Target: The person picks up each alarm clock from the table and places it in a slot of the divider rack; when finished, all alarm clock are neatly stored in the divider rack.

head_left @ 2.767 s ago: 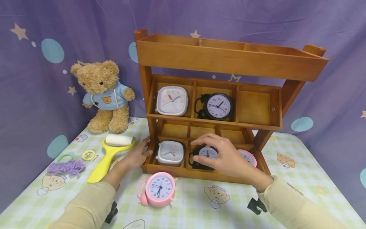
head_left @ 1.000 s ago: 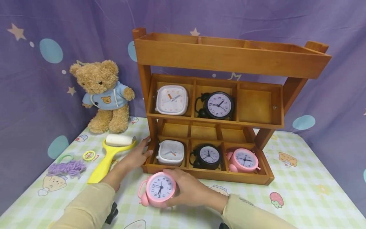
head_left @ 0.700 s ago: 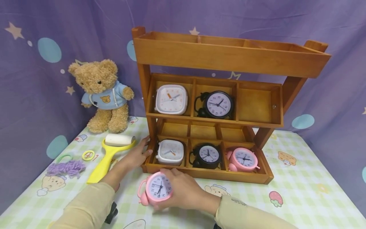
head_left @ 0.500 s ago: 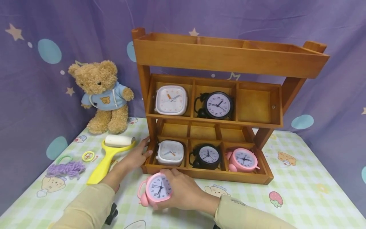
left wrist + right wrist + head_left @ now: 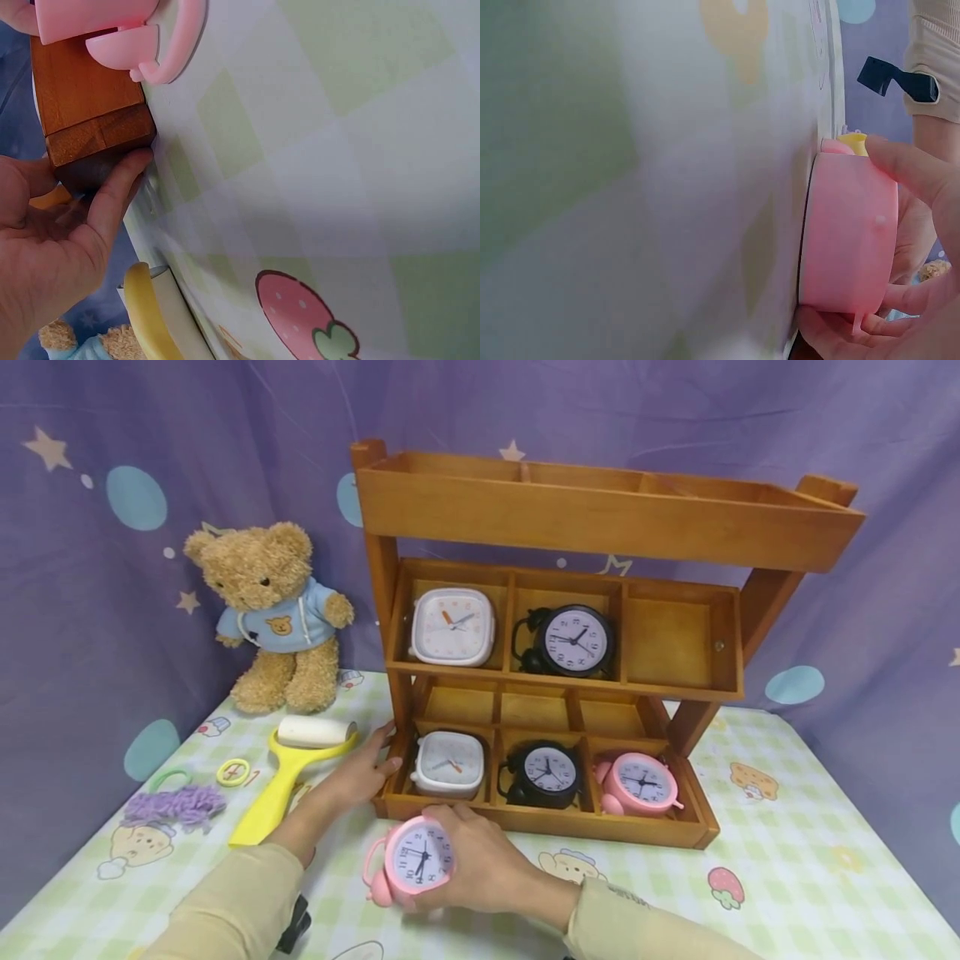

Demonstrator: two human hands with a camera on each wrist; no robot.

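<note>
My right hand [image 5: 483, 864] grips a round pink alarm clock [image 5: 418, 857] from its right side, thumb near its lower edge and fingers along its top. In the right wrist view the clock's pink back [image 5: 847, 232] is close against the tablecloth. My left hand [image 5: 366, 770] holds the lower left end of a brown wooden shelf rack [image 5: 540, 827], its fingers around the corner in the left wrist view. The lower tier has a white clock [image 5: 448, 763], a black alarm clock [image 5: 550, 770] and another pink alarm clock [image 5: 642, 782], one per compartment.
On the middle tier are a white clock [image 5: 452, 627] and a black alarm clock [image 5: 576, 641]; its right compartment is bare. At left, a teddy bear [image 5: 273, 610] sits behind a yellow-handled roller [image 5: 281, 785], a yellow ring [image 5: 233, 772] and purple yarn [image 5: 176, 807].
My right hand has come from the lower tier down to the loose pink alarm clock and taken hold of it. The left hand stays at the rack's left end.
</note>
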